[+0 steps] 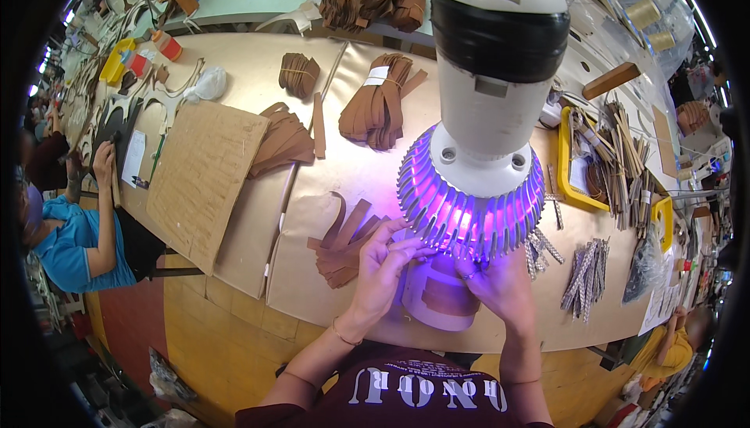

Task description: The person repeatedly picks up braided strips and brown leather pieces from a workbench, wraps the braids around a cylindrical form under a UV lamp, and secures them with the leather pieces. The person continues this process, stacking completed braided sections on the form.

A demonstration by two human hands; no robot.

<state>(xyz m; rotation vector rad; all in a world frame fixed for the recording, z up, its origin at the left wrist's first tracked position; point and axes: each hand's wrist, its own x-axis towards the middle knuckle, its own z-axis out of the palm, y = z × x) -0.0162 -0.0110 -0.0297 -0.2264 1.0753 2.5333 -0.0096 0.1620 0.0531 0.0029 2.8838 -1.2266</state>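
Note:
Under the purple-lit finned lamp point(471, 186), my left hand point(384, 268) and my right hand point(496, 286) meet at the top of a pale rounded block point(437, 320). A piece of brown strip point(449, 297) lies against the block's near side. My left fingers are pinched together near the block's upper edge. Those of my right hand are bent and closed at its right side. What sits between the fingertips is small and partly hidden by the lamp. Left of my left hand, a loose fan of brown strips point(344, 248) rests on the tan table.
Bundled brown strips point(379, 108) lie farther back. A cardboard sheet point(205, 182) covers the left of the table. On the right are patterned strips point(584, 278) and a yellow tray point(574, 170). A co-worker in blue point(82, 240) sits at left, another person in yellow point(672, 350) at right.

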